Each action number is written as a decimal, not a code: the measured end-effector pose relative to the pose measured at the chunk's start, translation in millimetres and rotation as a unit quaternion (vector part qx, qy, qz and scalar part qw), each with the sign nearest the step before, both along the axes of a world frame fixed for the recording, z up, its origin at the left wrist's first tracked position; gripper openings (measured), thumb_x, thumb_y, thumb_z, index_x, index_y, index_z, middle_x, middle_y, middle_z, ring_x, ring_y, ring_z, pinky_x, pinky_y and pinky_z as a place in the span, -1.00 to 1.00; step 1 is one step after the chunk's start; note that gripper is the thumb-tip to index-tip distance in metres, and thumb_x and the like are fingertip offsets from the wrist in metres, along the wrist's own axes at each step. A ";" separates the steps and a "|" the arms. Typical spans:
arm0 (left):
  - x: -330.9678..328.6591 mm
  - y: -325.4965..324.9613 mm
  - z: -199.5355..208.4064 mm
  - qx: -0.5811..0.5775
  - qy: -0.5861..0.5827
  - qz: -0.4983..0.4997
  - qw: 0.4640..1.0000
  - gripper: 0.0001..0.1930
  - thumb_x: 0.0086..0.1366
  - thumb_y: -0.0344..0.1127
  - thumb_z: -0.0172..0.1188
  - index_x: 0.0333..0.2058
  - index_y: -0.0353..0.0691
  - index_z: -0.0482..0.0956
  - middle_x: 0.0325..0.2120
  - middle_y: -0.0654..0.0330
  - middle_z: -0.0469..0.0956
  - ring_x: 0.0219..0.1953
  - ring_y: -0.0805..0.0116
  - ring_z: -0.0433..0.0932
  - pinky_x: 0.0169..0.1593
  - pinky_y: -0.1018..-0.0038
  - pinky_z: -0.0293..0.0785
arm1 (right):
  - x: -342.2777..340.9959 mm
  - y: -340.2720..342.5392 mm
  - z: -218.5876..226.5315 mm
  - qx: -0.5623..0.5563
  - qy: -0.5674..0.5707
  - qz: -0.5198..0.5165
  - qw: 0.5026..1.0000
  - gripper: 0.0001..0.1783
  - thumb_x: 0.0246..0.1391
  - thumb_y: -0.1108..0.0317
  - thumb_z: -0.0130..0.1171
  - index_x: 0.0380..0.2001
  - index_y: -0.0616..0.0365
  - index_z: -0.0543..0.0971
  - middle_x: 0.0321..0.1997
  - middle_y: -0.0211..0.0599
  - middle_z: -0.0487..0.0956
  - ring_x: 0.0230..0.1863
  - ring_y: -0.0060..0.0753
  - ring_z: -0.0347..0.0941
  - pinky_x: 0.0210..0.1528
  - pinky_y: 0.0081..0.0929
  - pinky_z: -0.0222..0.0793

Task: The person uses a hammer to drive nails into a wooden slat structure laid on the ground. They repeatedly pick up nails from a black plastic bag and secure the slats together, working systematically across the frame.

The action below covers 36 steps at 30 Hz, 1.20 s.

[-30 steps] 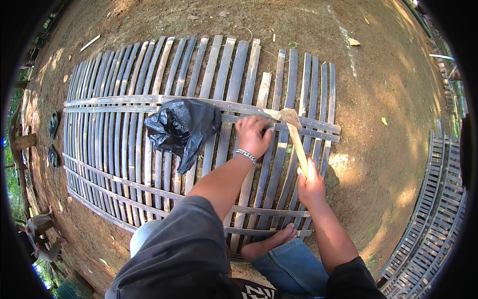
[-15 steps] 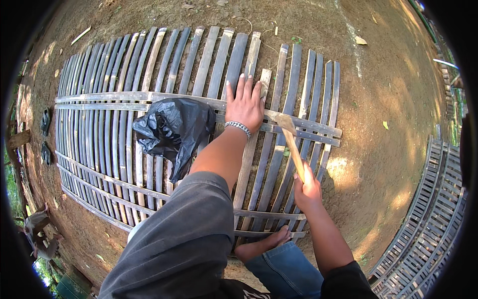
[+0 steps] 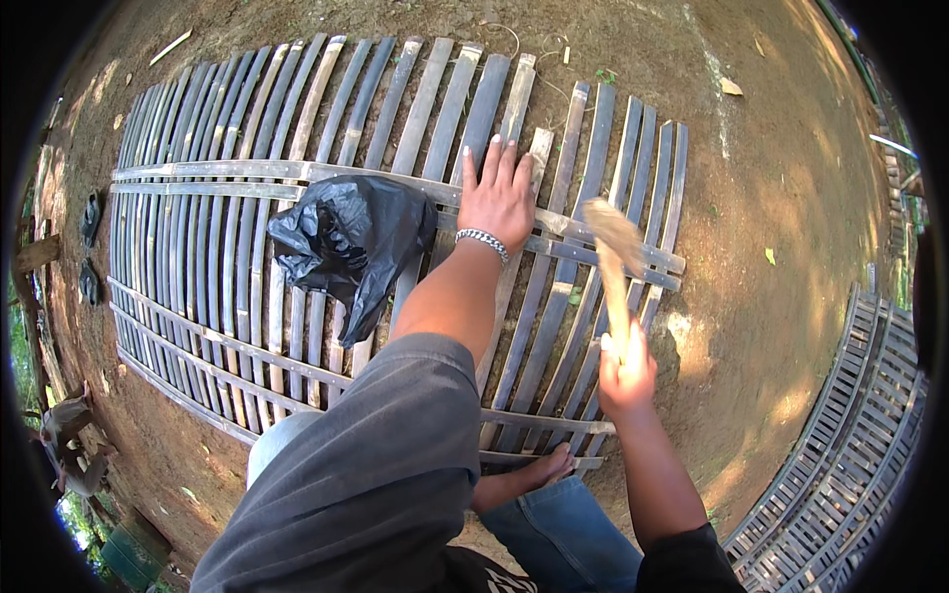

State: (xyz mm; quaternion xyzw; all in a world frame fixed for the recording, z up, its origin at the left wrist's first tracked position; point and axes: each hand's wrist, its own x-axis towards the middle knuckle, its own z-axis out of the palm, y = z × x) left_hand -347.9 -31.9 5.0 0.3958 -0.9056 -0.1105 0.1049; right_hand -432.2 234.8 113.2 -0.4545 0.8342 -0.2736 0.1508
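Below me on the ground lies a panel of bamboo slats [image 3: 425, 114], joined by crosspieces [image 3: 232, 168]. My left hand [image 3: 497, 203] is pressed flat on the slats at the upper crosspiece, fingers spread and pointing away from me. Wrapped around the wooden handle of a hammer [image 3: 615, 296] is my right hand [image 3: 629, 383]. The hammer's head is blurred and appears raised above the crosspiece, right of my left hand. A crumpled black plastic bag [image 3: 361, 232] rests on the panel beside my left forearm.
My bare foot [image 3: 542, 470] is at the panel's near edge. A second slatted panel [image 3: 840, 445] lies at the lower right. Dark sandals [image 3: 91, 285] sit on the soil at the left. Bare earth [image 3: 751, 326] surrounds the panel.
The hammer has come up off the crosspiece area and shifted right, and my right hand has moved slightly right with it. My left hand keeps its place on the slats; the view has shifted slightly.
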 end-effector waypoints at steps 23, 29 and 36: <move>-1.8 4.4 0.6 0.007 0.013 0.000 1.000 -0.50 0.46 -0.10 -0.08 0.29 -0.14 0.36 0.37 0.07 0.28 0.51 0.08 0.01 0.51 -0.12 -0.25 | 11.5 10.3 -24.0 0.030 -0.066 -0.028 0.997 -0.51 0.30 0.35 0.12 0.25 0.30 0.39 -0.06 0.30 0.60 -0.06 0.33 0.59 -0.11 -0.07 0.55; 6.1 -6.3 0.2 0.002 0.005 0.015 1.000 -0.51 0.47 -0.12 -0.09 0.29 -0.14 0.36 0.37 0.06 0.27 0.50 0.07 0.02 0.51 -0.12 -0.24 | -9.3 -27.3 13.2 -0.233 -0.088 0.069 0.966 -0.91 0.18 0.55 0.09 -0.24 0.20 0.44 -0.48 -0.28 0.39 -0.49 -0.26 0.39 -0.34 -0.42 0.39; -11.2 -6.8 2.3 -0.001 0.022 0.004 1.000 -0.50 0.46 -0.13 -0.09 0.30 -0.15 0.33 0.37 0.06 0.27 0.51 0.08 0.01 0.51 -0.11 -0.24 | 12.0 40.4 -44.8 0.135 -0.068 -0.049 0.987 -0.40 0.31 0.25 0.12 0.31 0.30 0.30 -0.02 0.30 0.59 -0.06 0.34 0.60 -0.05 -0.03 0.55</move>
